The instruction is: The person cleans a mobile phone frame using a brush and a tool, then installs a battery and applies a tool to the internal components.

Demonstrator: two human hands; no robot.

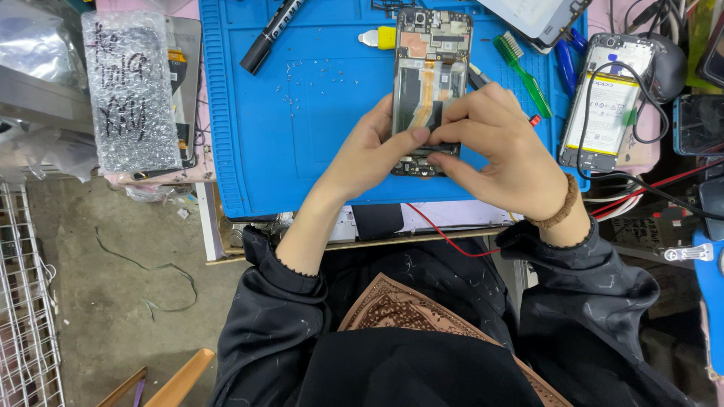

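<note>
Both hands' fingers (422,136) grip an opened phone (430,68), back off, copper shield and seemingly orange flex exposed.

An opened phone (428,83) lies on the work mat (302,113), right of its middle, with the left hand (369,154) at its near left edge and the right hand (494,151) over its near right end. A marker (270,34) lies far left on the mat, a brush (522,64) right of the phone. A second opened phone (607,98) sits off the mat's right edge, a bubble-wrapped package (130,90) left of the mat
</note>
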